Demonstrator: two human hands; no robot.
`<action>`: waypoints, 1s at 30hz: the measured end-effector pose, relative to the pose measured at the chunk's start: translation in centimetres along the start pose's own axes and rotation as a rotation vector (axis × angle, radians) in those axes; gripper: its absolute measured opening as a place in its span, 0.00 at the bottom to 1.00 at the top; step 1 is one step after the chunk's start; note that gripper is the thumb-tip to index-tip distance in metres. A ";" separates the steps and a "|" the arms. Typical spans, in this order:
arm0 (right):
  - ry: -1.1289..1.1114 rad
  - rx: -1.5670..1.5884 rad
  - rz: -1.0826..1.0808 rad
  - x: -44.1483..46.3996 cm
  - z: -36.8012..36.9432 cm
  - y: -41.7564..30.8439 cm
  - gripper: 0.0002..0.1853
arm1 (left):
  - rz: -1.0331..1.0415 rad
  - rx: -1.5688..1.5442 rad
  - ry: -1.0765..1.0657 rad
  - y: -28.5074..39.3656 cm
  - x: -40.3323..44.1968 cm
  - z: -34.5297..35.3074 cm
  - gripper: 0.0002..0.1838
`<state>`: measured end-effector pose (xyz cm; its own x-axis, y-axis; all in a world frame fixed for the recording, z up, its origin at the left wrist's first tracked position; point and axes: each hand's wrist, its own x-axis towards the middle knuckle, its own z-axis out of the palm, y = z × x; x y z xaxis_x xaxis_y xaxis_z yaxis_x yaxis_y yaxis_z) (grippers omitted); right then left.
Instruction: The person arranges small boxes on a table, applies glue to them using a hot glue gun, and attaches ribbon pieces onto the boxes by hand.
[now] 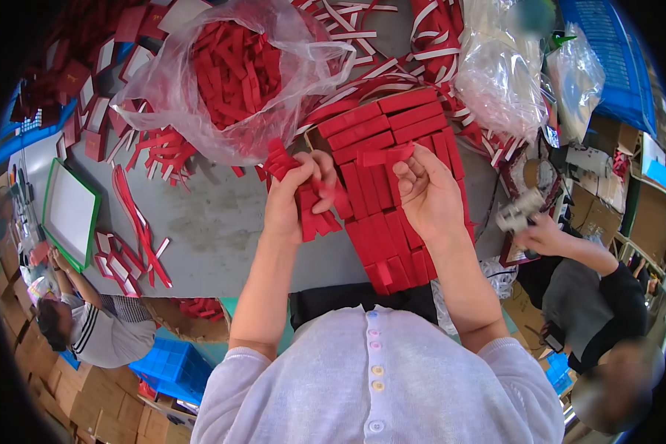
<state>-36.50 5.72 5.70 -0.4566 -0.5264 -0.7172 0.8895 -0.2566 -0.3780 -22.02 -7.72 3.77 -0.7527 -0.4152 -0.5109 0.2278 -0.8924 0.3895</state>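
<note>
My left hand (pixel 305 183) is closed around a bunch of short red strips (pixel 317 224), whose ends stick out above and below the fingers. Between the thumb and fingertips of my right hand (pixel 429 189) is a single red strip (pixel 385 156), held level. Both hands are over a block of red pieces (pixel 381 222) packed tightly in rows, some lying crosswise at the far end. Just beyond my left hand, a clear plastic bag (pixel 163 96) stands open, full of loose red strips (pixel 238 74).
Long red and white ribbons (pixel 422 52) and clear bags (pixel 499 81) lie at the back of the grey table (pixel 207 229). Red boxes (pixel 96 140) and a green-rimmed tray (pixel 70 211) are on the left. One person (pixel 100 325) sits left, another (pixel 592 296) right, holding a tool.
</note>
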 end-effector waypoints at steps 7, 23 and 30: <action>-0.052 -0.082 -0.045 0.2 -0.1 1.2 0.06 | -0.006 0.462 0.084 -0.1 -0.8 1.1 0.06; 0.098 -1.171 -0.704 3.5 -1.3 2.7 0.08 | 0.513 1.500 0.363 -3.2 1.3 0.6 0.09; 0.063 -1.332 -0.922 4.8 -1.3 2.4 0.10 | 0.479 1.571 0.411 -3.5 2.1 0.5 0.10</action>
<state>-36.55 3.60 0.58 -0.8290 -0.5589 0.0193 -0.2998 0.4150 -0.8590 -24.64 -5.37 1.71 -0.5470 -0.8170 -0.1825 -0.6083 0.2381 0.7571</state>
